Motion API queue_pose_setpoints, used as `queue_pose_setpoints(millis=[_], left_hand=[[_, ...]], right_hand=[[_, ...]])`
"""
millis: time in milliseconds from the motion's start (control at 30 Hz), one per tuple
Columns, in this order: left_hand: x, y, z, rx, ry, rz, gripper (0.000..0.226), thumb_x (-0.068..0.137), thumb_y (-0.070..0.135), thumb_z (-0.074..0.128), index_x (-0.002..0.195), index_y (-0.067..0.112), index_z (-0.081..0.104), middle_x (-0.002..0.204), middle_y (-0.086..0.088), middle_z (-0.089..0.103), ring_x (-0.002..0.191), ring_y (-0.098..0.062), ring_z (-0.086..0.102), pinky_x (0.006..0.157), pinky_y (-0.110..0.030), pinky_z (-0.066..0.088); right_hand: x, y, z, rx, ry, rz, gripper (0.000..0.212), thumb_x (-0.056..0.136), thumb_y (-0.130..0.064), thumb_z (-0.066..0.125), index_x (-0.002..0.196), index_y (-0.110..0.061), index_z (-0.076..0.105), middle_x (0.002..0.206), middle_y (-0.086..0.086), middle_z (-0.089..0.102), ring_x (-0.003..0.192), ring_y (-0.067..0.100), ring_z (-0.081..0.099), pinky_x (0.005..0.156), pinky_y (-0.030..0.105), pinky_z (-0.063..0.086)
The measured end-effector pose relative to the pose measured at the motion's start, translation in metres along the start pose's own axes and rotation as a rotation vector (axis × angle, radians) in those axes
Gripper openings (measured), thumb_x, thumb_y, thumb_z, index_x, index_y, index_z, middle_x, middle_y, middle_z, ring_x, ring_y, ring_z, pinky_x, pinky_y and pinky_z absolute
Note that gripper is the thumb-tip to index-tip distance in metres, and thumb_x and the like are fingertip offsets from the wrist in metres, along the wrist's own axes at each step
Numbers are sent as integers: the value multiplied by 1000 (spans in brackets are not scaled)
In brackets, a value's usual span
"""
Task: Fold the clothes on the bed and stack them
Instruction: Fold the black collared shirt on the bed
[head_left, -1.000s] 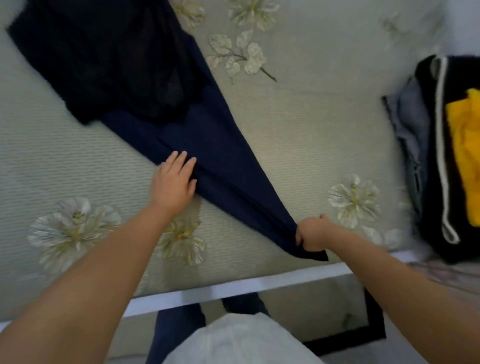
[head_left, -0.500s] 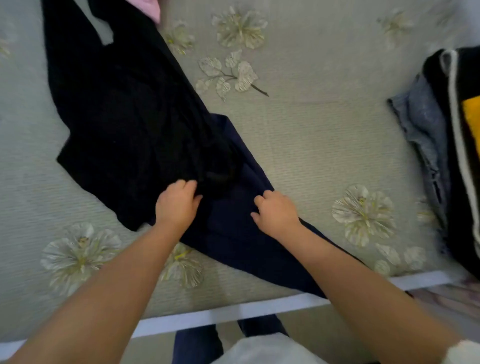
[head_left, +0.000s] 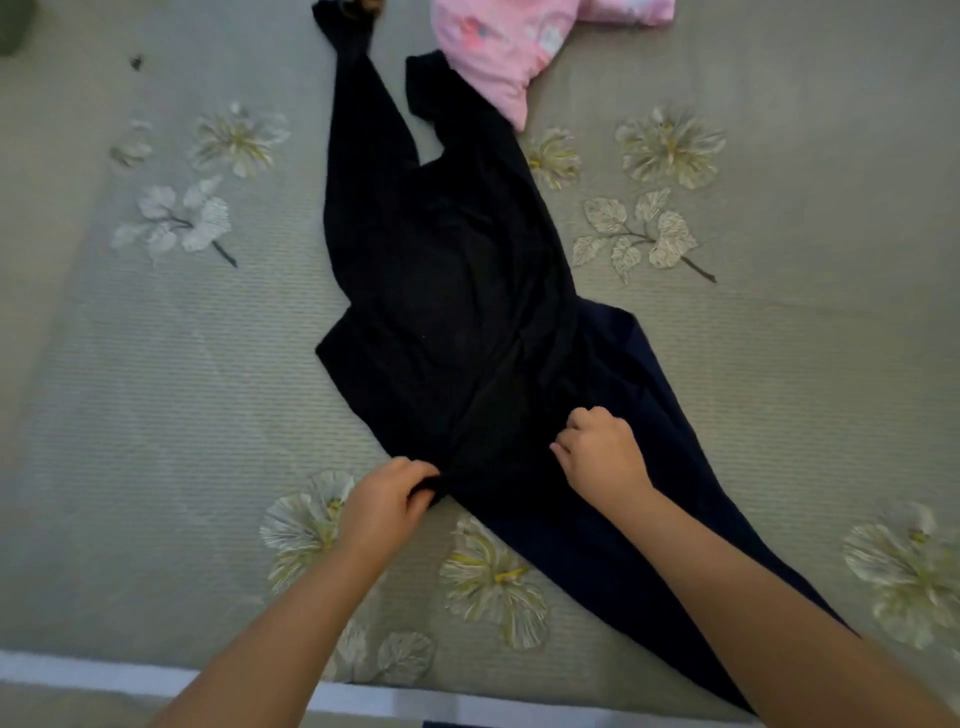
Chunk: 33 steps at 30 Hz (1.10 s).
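Observation:
A black garment (head_left: 441, 291) lies spread lengthwise on the bed (head_left: 156, 389), its lower part overlapping a navy blue garment (head_left: 623, 519) that runs toward the bed's front right edge. My left hand (head_left: 384, 504) pinches the black fabric at its near left corner. My right hand (head_left: 602, 452) has its fingers curled into the dark cloth where the two garments meet. A pink printed garment (head_left: 498, 47) lies at the far end, touching the black one's top.
The bed cover is grey-green with pale embroidered flowers (head_left: 493, 577). A white bed edge (head_left: 104, 673) runs along the bottom. A small dark speck (head_left: 136, 62) lies at the far left.
The view has shifted up the bed, so the clothes pile on the right is out of sight and the pink garment shows. My right hand left the navy hem and moved up beside the left.

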<state>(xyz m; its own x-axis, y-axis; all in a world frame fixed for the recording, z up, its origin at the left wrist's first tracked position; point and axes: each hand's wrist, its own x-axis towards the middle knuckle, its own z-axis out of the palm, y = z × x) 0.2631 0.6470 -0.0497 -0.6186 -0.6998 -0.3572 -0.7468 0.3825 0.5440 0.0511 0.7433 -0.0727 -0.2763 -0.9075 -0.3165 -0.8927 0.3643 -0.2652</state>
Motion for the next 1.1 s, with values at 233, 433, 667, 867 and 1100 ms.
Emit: queue_pose_setpoints(millis=[233, 433, 667, 867, 1100], left_hand=[[0, -31, -8, -13, -94, 96, 34, 83, 10, 64, 117, 9, 60, 97, -5, 63, 87, -17, 58, 77, -23, 41], [43, 15, 3, 135, -54, 380, 50, 74, 3, 72, 121, -3, 55, 115, -23, 58, 107, -39, 55, 89, -45, 45], [79, 69, 52, 490, -246, 530, 58, 90, 39, 50, 141, 21, 30, 145, -4, 32, 133, -22, 27, 106, -36, 25], [61, 56, 60, 539, -314, 584, 61, 73, 48, 70, 119, 9, 59, 117, -11, 60, 109, -27, 55, 93, -40, 41], [41, 51, 48, 704, -403, 606, 42, 87, 46, 56, 113, 14, 62, 110, -1, 63, 103, -20, 56, 89, -31, 41]], right_hand=[[-47, 8, -21, 5, -25, 67, 18, 58, 7, 78, 49, 1, 64, 57, 14, 59, 52, 35, 57, 50, 37, 46], [-120, 69, -55, -24, -332, 603, 26, 89, -14, 52, 86, 5, 68, 94, 18, 64, 93, 30, 58, 74, 29, 41], [-178, 120, -64, -6, -331, 1133, 21, 84, -11, 55, 72, 4, 62, 77, 20, 62, 82, 32, 59, 65, 29, 37], [-156, 109, -15, 141, 28, 1004, 27, 90, -13, 51, 89, 8, 67, 101, 24, 59, 103, 35, 51, 83, 34, 37], [-118, 71, -33, 351, 325, 738, 21, 88, -7, 56, 102, 3, 68, 115, 19, 59, 110, 29, 52, 83, 21, 28]])
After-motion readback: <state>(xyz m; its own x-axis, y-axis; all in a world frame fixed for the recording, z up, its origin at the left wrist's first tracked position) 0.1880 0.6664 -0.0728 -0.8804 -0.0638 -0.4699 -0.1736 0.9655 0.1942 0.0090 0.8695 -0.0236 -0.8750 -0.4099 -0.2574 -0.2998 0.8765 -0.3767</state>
